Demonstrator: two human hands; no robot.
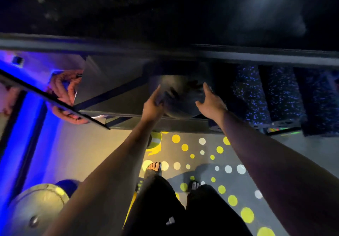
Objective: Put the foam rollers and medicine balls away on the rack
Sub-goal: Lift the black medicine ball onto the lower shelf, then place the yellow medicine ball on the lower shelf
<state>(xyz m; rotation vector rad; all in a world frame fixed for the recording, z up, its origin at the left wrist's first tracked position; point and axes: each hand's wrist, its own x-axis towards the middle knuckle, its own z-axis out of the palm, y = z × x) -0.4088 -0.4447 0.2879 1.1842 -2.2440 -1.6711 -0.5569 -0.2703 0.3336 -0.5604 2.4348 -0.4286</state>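
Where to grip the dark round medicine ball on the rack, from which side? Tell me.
Cup its opposite flanks, left hand and right hand, from the front: the dark round medicine ball shows no handle, and the grey rack shelf opens toward the person.

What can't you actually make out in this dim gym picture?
Head view only:
- Markings on the dark round medicine ball: smeared by motion blur.
- Top shelf of the dark metal rack: contents lost in darkness.
- How many blue-speckled black foam rollers: right edge cuts them off.
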